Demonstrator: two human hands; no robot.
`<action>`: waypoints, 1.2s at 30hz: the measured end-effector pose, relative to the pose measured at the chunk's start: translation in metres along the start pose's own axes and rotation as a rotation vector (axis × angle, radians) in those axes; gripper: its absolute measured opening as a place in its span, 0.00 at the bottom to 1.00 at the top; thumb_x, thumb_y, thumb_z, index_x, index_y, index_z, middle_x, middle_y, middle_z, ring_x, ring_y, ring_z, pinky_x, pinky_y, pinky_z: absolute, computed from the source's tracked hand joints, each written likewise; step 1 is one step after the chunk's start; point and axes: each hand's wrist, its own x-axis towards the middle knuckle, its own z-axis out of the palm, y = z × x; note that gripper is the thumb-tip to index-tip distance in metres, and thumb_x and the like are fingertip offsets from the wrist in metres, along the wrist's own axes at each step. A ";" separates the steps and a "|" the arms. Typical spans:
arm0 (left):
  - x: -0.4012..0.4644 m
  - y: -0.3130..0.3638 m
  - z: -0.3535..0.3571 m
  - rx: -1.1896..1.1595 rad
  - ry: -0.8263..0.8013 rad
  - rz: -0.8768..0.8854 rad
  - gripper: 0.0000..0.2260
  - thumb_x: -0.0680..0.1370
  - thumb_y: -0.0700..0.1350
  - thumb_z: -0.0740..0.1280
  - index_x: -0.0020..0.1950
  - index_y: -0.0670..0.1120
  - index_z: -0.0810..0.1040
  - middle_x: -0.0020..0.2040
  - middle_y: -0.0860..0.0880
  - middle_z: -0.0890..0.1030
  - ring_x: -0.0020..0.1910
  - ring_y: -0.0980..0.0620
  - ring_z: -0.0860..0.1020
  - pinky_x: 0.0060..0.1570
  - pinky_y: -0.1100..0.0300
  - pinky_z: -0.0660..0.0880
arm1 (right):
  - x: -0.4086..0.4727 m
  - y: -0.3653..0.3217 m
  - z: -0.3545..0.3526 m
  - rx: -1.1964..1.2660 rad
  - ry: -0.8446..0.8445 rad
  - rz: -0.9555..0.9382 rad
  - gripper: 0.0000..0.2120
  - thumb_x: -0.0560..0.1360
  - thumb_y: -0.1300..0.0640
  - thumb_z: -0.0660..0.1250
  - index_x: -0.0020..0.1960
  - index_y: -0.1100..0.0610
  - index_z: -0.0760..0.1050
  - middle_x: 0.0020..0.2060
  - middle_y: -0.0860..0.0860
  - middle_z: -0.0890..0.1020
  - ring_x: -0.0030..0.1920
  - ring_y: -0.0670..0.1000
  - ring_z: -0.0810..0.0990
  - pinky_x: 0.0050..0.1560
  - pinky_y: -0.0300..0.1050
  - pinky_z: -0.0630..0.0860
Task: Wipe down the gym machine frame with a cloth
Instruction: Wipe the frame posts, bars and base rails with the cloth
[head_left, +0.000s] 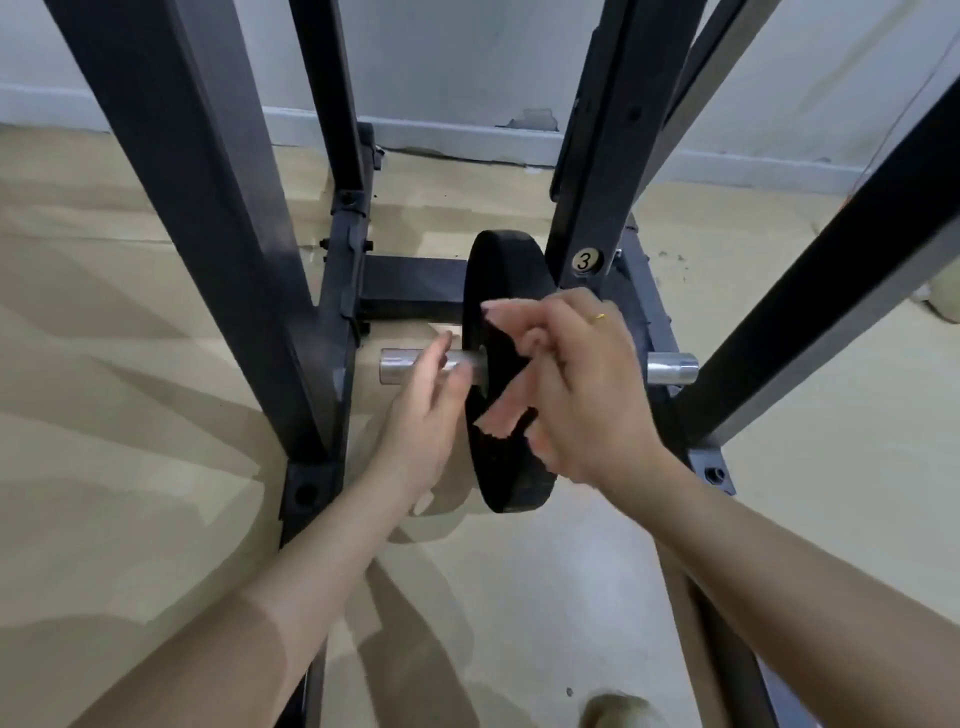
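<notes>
The dark gym machine frame (218, 223) rises in slanted black posts around me. A black weight plate (498, 280) sits upright on a silver peg (397, 365) low on the frame. My left hand (423, 410) reaches in front of the peg's left end with fingers straight, touching or just short of the plate's left face. My right hand (576, 384), with a gold ring, hovers over the plate's front edge, its fingers loosely spread. No cloth is in view in either hand.
A second silver peg (672, 367) sticks out to the right of the plate. A round label marked 3 (585, 260) is on the upright behind. Beige floor (130, 415) lies all around, a white wall (467, 57) is behind, and a shoe tip (615, 712) shows at the bottom.
</notes>
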 end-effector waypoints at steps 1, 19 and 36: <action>-0.002 0.004 0.011 0.099 -0.014 0.037 0.26 0.79 0.55 0.60 0.76 0.53 0.57 0.68 0.60 0.64 0.68 0.60 0.63 0.62 0.63 0.62 | 0.003 0.019 -0.016 -0.053 -0.007 0.117 0.21 0.73 0.55 0.51 0.58 0.55 0.79 0.53 0.51 0.78 0.56 0.52 0.73 0.57 0.49 0.71; 0.024 0.047 0.074 0.882 0.324 -0.059 0.36 0.69 0.61 0.71 0.67 0.42 0.61 0.56 0.44 0.76 0.53 0.43 0.77 0.42 0.54 0.72 | -0.004 0.110 -0.004 -0.077 -0.033 0.595 0.20 0.69 0.48 0.70 0.50 0.54 0.61 0.35 0.44 0.71 0.39 0.55 0.77 0.41 0.49 0.75; 0.019 0.043 0.077 0.879 0.371 -0.136 0.26 0.72 0.56 0.68 0.61 0.44 0.63 0.50 0.47 0.76 0.42 0.47 0.72 0.36 0.56 0.67 | -0.021 0.164 -0.044 -0.102 0.062 0.625 0.20 0.68 0.47 0.67 0.52 0.51 0.61 0.39 0.50 0.80 0.36 0.56 0.81 0.38 0.49 0.77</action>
